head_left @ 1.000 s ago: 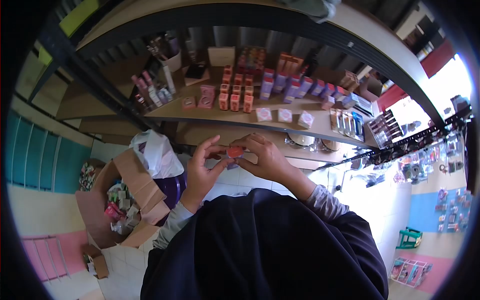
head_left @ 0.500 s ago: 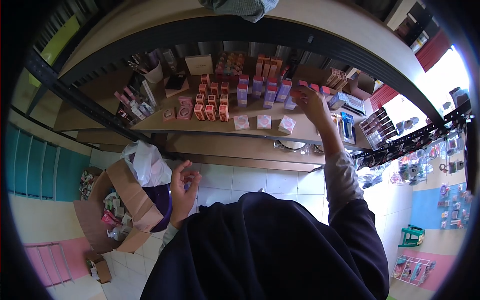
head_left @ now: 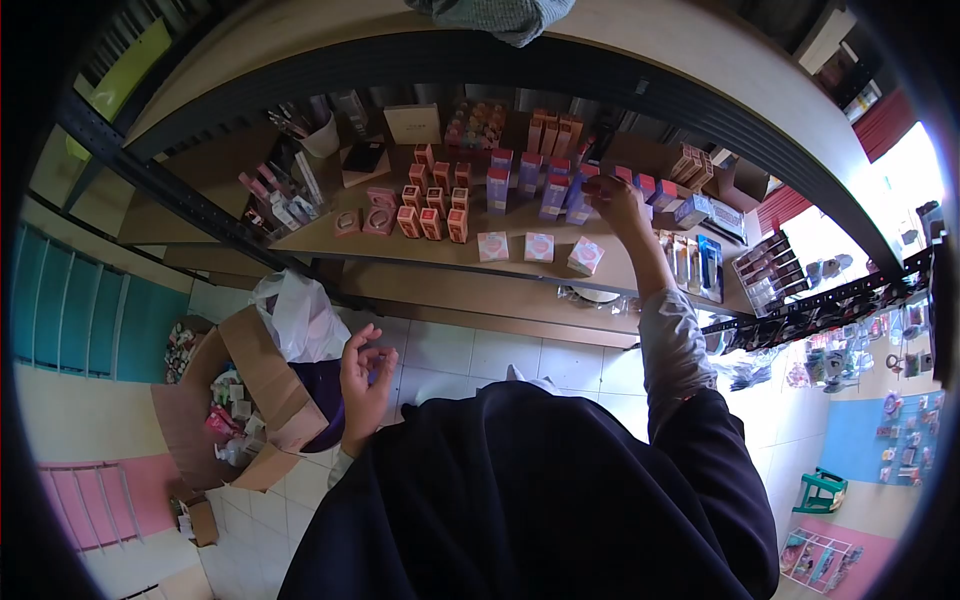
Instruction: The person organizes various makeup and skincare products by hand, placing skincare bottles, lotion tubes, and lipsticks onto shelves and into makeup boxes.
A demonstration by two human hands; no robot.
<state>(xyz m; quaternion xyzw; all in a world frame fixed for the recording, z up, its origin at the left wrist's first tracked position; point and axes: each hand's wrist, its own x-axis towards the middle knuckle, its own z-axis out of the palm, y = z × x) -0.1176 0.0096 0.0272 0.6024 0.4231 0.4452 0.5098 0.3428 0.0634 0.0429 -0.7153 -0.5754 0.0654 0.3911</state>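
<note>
Room: teal-and-pink wall (head_left: pixel 70 290) far left on my feed, brown shelf (head_left: pixel 390 247) running across the middle.
Carton: open cardboard box (head_left: pixel 262 350) full of mixed stuff, white bag (head_left: pixel 298 320) just beside it.
Left hand: I've got the left hand (head_left: pixel 367 385) hanging below the shelf, fingers loosely curled, nothing in it that I can see.
Orange boxes: the orange boxes (head_left: pixel 432 222) stand upright in a tight cluster; a sloppy sleeve could knock a few over.
Square boxes: small square boxes (head_left: pixel 540 247) sit near the front edge, so a low forearm might sweep one off.
Purple boxes: red-topped purple boxes (head_left: pixel 497 190), upright, tall and skinny. Domino risk if fingers bump one, imo.
Right hand: my right hand (head_left: pixel 615 200) is at the purple boxes; can't tell whether it's gripping one.
Packs: flat packs (head_left: pixel 708 270) beside that forearm, easy to snag.
</note>
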